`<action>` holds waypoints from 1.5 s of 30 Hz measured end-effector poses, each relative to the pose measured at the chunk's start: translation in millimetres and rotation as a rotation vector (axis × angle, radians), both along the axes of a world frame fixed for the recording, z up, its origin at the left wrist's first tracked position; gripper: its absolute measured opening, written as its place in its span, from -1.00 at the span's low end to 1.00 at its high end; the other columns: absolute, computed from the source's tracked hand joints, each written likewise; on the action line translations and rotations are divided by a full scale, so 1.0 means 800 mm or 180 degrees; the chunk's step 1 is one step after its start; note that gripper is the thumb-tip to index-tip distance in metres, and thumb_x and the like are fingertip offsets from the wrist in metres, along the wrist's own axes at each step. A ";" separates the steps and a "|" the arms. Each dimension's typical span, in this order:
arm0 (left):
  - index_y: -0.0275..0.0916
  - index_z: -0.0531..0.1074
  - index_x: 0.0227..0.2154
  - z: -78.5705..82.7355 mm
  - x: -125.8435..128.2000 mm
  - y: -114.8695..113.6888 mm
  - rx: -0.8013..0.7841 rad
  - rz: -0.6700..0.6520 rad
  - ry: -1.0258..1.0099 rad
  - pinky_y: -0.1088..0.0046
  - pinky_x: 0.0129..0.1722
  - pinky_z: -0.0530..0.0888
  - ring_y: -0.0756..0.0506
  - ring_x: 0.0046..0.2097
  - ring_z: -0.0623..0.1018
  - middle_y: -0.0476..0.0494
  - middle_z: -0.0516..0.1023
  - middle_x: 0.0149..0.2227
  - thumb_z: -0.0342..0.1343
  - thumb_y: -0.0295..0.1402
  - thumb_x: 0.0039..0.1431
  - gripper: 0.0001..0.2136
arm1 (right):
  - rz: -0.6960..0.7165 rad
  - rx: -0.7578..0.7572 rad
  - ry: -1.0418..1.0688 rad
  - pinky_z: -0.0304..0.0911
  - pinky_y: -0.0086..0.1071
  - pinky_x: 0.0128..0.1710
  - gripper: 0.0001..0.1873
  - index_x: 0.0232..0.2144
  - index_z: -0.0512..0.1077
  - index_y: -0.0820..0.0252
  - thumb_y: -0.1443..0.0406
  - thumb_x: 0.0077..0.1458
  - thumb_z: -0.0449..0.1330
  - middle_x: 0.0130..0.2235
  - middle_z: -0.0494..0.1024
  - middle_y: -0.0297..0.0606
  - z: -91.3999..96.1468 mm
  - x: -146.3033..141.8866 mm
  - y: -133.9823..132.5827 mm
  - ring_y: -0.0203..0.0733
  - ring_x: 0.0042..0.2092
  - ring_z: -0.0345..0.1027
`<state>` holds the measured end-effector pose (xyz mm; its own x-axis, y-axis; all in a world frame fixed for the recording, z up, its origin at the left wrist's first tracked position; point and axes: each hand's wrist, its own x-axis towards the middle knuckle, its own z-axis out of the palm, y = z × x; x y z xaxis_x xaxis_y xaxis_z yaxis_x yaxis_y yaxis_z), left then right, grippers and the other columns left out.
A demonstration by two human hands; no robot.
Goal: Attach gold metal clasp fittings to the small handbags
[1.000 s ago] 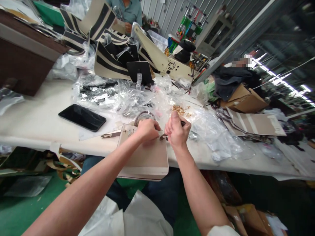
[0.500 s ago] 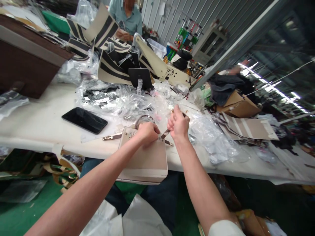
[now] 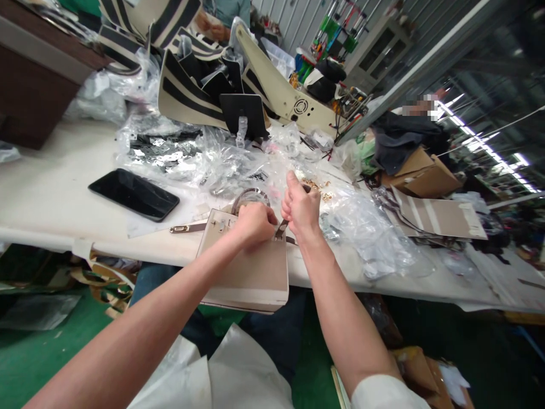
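Observation:
A beige handbag (image 3: 251, 275) lies tilted at the table's front edge, over my lap. My left hand (image 3: 256, 222) rests on its upper part, fingers bent and closed at the top edge; the fingertips are partly hidden. Close by on the right, my right hand (image 3: 303, 207) makes a fist, thumb up, around a narrow brown strap (image 3: 281, 228) whose lower end meets the bag's top right corner. A round brown handle (image 3: 252, 196) stands behind the bag. Leftward sticks out a brown side strap (image 3: 187, 228) with gold hardware. Small metal fittings (image 3: 222, 226) show near the bag's top left.
A black phone (image 3: 134, 194) lies to the left. Clear plastic bags (image 3: 217, 167) with metal pieces spread behind, and small gold parts (image 3: 326, 196) lie beyond my right hand. Striped panels (image 3: 191, 94) and a cream machine (image 3: 293, 105) stand farther back. Beige panels (image 3: 438, 213) are stacked right.
My right hand has come lower and closer to the bag's corner, with the strap in it. My left hand stays on the bag. The view has tipped downward.

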<state>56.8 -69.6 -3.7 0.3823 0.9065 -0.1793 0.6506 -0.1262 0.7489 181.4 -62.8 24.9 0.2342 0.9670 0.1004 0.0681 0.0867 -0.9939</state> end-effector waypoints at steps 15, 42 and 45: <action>-0.09 0.81 -0.15 -0.002 -0.002 -0.001 0.0153 -0.0064 0.0075 0.18 0.23 0.50 -0.33 0.07 0.70 -0.15 0.81 -0.09 0.34 -0.49 0.08 -0.71 | -0.0190 0.1030 0.0005 -0.04 -0.34 -0.68 -0.20 -0.62 0.09 0.02 -0.24 0.35 0.36 -0.64 0.04 -0.50 0.003 0.003 -0.056 -0.33 -0.65 -0.04; -0.11 0.82 -0.16 -0.011 -0.003 -0.004 0.0503 0.0016 -0.0040 0.24 0.01 0.53 -0.29 -0.04 0.68 -0.18 0.77 -0.14 0.37 -0.53 0.06 -0.70 | -0.0181 -0.1334 -0.1174 0.26 -0.37 -0.55 -0.29 -0.53 0.25 0.06 -0.28 0.30 0.36 -0.55 0.39 -0.31 -0.040 0.170 0.036 -0.22 -0.53 0.28; -0.17 0.81 -0.16 -0.008 -0.005 -0.007 0.0698 -0.0026 -0.0171 0.22 0.03 0.56 -0.29 -0.06 0.68 -0.23 0.74 -0.13 0.36 -0.55 0.06 -0.71 | -0.0382 -0.0958 -0.1524 0.46 -0.28 -0.18 -0.52 -0.43 0.45 0.13 -0.05 0.27 0.46 -0.28 0.62 -0.10 -0.053 0.164 0.039 0.04 -0.13 0.55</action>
